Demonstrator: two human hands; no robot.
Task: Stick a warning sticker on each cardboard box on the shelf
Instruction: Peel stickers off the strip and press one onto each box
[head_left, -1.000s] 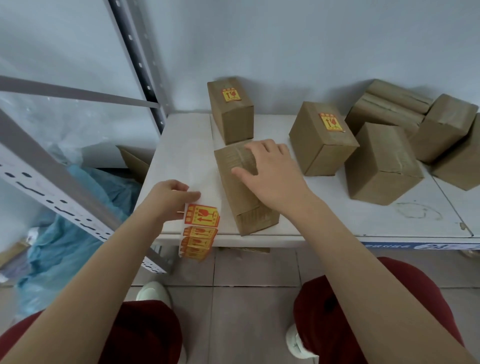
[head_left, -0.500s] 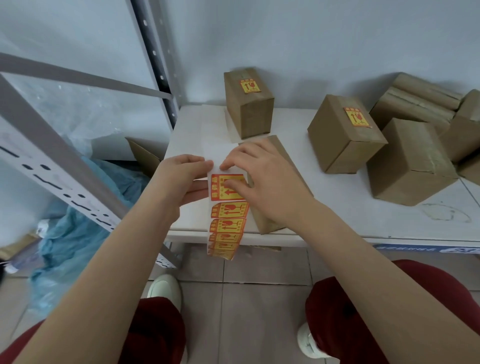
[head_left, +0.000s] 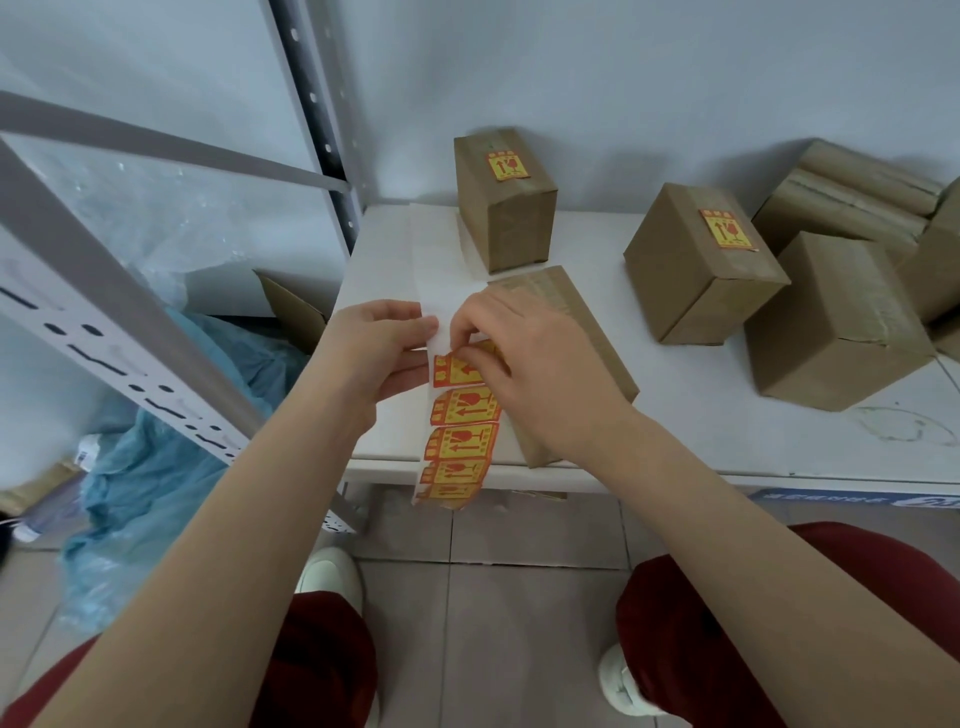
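I see both hands working over the front left corner of the white shelf (head_left: 701, 426). My left hand (head_left: 379, 353) is closed in a pinch grip on the sticker strip (head_left: 460, 431), thumb on top and fingers beneath, holding the white backing paper just above the top sticker. The strip hangs down from that pinch toward 6 o'clock, past the shelf's front edge, with four red-and-yellow warning stickers showing in a column. My right hand (head_left: 540, 374) is at 3 o'clock of the left hand, touching it almost, its thumb and forefinger closed on the upper right corner of the top sticker (head_left: 454, 370); whether that corner is already lifted off the backing I cannot tell.

Directly under my right hand lies the flat box (head_left: 561, 301), long side running from 12 to 6 o'clock, its top bare of any sticker where I can see it. At 12 o'clock of it stands the upright box (head_left: 506, 208) with a warning sticker on its top face. At 2 o'clock sits the tilted box (head_left: 701, 260), also stickered on top. Just to the right of that, touching it, is a plain box (head_left: 831, 322) with no sticker on its visible faces, and further boxes (head_left: 852, 197) crowd the far right against the wall.

A grey shelf upright (head_left: 317, 119) rises at 11 o'clock, and blue plastic sheeting (head_left: 156, 457) lies on the floor at 9 o'clock.
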